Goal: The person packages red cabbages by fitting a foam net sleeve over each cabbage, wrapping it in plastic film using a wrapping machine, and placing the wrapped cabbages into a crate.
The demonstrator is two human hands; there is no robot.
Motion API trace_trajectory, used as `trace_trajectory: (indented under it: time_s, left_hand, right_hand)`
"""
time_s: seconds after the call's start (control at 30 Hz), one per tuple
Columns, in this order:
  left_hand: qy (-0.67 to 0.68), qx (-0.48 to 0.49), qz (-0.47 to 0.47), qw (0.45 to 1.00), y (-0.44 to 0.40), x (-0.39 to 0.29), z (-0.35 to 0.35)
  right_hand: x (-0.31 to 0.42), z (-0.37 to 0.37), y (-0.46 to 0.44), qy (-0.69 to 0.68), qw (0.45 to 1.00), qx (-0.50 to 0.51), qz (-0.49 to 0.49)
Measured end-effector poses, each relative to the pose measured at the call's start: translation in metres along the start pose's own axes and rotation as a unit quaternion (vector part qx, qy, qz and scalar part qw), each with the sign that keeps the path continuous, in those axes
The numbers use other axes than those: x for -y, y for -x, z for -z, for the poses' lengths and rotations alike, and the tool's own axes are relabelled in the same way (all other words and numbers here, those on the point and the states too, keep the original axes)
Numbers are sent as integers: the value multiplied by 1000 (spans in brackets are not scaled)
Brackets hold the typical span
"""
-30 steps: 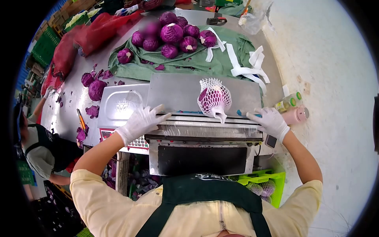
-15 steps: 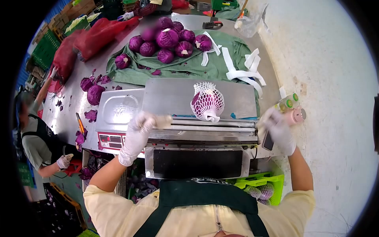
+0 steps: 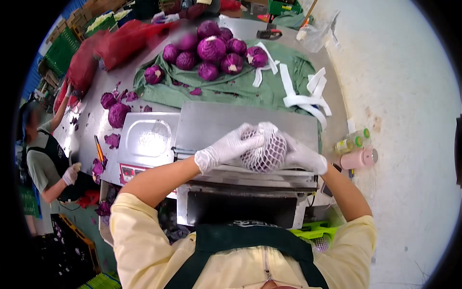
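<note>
A purple cabbage in a white foam net (image 3: 263, 155) is held between my gloved hands, over the near edge of the metal wrapping machine (image 3: 216, 120). My left hand (image 3: 236, 146) grips its left and upper side, fingers bent over the net. On its right side, my right hand (image 3: 299, 153) is wrapped round it, with part of the fingers hidden behind the net. Under the cabbage lie the machine's rollers, and the dark front panel (image 3: 240, 208) faces me.
A scale (image 3: 148, 137) stands left of the machine. Behind, cabbages (image 3: 211, 49) are piled on green cloth (image 3: 269, 91). Bottles (image 3: 350, 143) and a pink flask (image 3: 357, 159) stand at right. A co-worker (image 3: 45, 154) is at far left; a green crate (image 3: 315, 232) sits below.
My hands have moved from the two ends of the machine's front edge to its middle and taken hold of the netted cabbage, which is now turned and nearer to me.
</note>
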State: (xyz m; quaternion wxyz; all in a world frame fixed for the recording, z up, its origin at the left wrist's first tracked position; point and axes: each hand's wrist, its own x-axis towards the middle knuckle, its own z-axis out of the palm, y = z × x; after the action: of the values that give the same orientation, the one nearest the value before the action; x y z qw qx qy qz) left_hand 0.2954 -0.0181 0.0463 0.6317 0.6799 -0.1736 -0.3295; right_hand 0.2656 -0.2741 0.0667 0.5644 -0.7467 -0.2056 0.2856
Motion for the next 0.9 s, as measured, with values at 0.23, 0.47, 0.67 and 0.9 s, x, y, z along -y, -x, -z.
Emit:
trace_trajectory:
  time_s: [0.23, 0.47, 0.67, 0.9]
  left_hand:
    - [299, 170, 373, 862, 94, 13, -76]
    - [244, 86, 232, 938, 148, 85, -96]
    - [-206, -247, -54, 945, 220, 95, -107]
    - [396, -331, 152, 843, 203, 81, -112]
  right_hand:
    - [-30, -110, 112, -551, 762, 94, -328]
    - [-83, -165, 143, -512, 789, -56, -334]
    - [-28, -182, 163, -351, 867, -224, -275]
    - [-55, -183, 205, -381, 811, -367, -252]
